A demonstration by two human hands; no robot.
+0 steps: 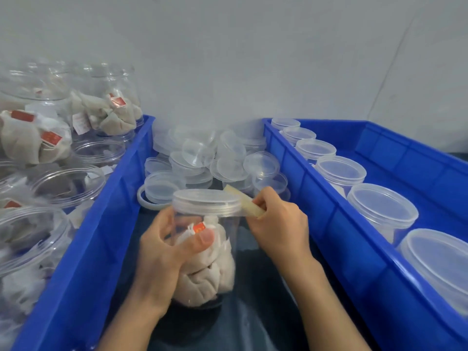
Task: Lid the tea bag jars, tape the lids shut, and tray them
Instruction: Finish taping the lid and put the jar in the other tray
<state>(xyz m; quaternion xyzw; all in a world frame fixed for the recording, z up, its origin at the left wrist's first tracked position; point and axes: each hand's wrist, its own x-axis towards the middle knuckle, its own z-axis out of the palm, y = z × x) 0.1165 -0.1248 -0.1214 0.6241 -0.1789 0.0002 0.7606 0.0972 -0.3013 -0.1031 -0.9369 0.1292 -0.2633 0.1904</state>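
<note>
A clear jar [217, 259] full of tea bags stands in the middle with a translucent lid [206, 201] on top. My left hand [164, 247] grips the jar's body, thumb across its front. My right hand [276, 224] holds a roll of clear tape [247, 202] against the lid's right edge, and a strip of tape runs from the roll along the seam under the lid. The blue tray [354, 252] on the right carries a row of several lidded jars [382, 211].
A pile of loose lids [202, 158] lies behind the jar, in front of the white wall. A second blue tray [101, 236] on the left holds several open jars of tea bags [65, 183], some stacked. Dark plastic sheeting [253, 312] covers the surface between the trays.
</note>
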